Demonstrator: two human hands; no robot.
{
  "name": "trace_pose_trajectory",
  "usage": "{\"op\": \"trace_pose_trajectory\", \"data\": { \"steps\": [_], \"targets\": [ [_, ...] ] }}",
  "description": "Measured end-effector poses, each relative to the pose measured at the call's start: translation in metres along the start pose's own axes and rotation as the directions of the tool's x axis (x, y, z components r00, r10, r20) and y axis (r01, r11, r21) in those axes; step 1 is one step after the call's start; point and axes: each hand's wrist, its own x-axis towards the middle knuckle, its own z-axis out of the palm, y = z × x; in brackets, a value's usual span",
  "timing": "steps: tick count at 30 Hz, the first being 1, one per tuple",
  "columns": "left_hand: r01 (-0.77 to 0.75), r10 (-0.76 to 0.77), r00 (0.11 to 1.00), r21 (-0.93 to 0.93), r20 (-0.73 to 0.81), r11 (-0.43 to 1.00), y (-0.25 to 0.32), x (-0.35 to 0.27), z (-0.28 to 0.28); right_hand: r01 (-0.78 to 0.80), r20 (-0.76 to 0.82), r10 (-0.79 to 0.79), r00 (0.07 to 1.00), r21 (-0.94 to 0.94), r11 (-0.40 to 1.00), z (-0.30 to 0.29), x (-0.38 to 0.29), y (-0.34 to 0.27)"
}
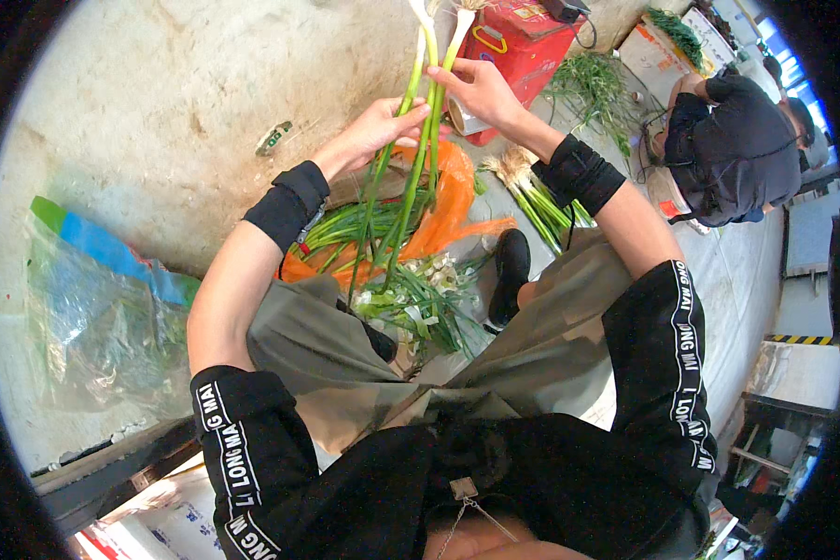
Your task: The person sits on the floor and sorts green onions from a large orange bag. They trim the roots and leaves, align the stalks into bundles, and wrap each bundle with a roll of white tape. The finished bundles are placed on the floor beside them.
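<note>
Several long green onions (420, 150) hang before me, roots up and leaf tips down. My left hand (385, 126) is closed around their stalks. Higher up, my right hand (474, 87) pinches the right-hand stalk between thumb and fingers. Below them, an orange plastic bag (446, 189) lies spread on the floor with more green onions (339, 227) in it. Peeled-off leaves and white scraps (427, 301) are heaped between my feet. By my right wrist, a bunch of green onions (532, 196) with roots lies on the floor.
A red box (521, 52) stands beyond my right hand, a roll of tape (465, 119) against it. Loose greens (595, 87) lie beside it, near a white foam box (654, 56). A person in black (735, 147) sits at the right. A clear plastic bag (105, 315) leans at the left wall.
</note>
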Motion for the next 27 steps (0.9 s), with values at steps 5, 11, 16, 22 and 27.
{"op": "trace_pose_trajectory", "data": {
  "steps": [5, 11, 16, 22, 27],
  "targets": [
    [-0.008, 0.018, 0.995, 0.113, -0.093, 0.994, -0.011, 0.009, -0.002, 0.054, 0.024, -0.056, 0.998, 0.09, 0.995, -0.015, 0.003, 0.01],
    [0.116, -0.025, 0.958, 0.307, -0.284, 0.945, -0.009, 0.002, -0.025, 0.017, -0.271, -0.099, 0.958, -0.289, 0.957, -0.121, 0.009, -0.009],
    [-0.174, 0.131, 0.928, -0.094, -0.349, 0.98, -0.003, 0.006, -0.029, 0.14, -0.341, -0.374, 0.862, -0.55, 0.823, -0.155, -0.012, -0.011],
    [-0.136, 0.113, 0.91, -0.03, -0.398, 0.99, -0.011, 0.009, -0.031, 0.041, -0.072, -0.168, 0.983, -0.808, 0.587, -0.166, -0.036, -0.001],
    [-0.113, 0.117, 0.92, 0.033, -0.373, 0.993, -0.023, 0.004, -0.023, 0.128, 0.123, -0.037, 0.992, -0.935, 0.331, -0.185, -0.051, 0.028]
  ]
}}
